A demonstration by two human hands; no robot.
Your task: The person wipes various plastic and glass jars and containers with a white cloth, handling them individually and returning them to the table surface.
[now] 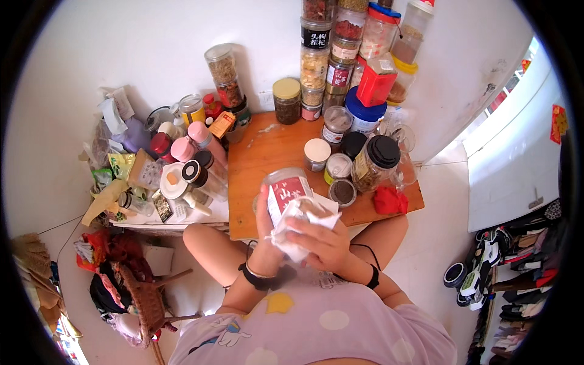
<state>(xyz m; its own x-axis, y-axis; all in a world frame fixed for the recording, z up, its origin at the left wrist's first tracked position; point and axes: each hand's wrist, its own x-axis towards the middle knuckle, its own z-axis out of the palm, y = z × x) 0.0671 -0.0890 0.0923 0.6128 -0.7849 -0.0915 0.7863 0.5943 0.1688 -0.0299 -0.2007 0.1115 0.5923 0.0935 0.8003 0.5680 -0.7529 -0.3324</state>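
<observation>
My left hand [263,228] grips a clear jar [285,175] with a red and white label, tilted above the front of a wooden board [255,150]. Against the lower part of the jar, my right hand [321,242] holds a crumpled white wad [292,230]; whether it is cloth or paper I cannot tell. The wad hides the jar's lower end and part of my left fingers. Just beyond my right hand stand a small jar of dark contents [342,192], a white-lidded jar [317,154] and a large black-lidded jar [375,164].
Jars of dried goods are stacked tall against the wall, with one column [315,68] near a red container [377,86]. A red cloth [391,200] lies at the board's right corner. Pink bottles [183,148] and a white lidded pot [174,182] crowd the left. A wicker basket [146,301] stands below.
</observation>
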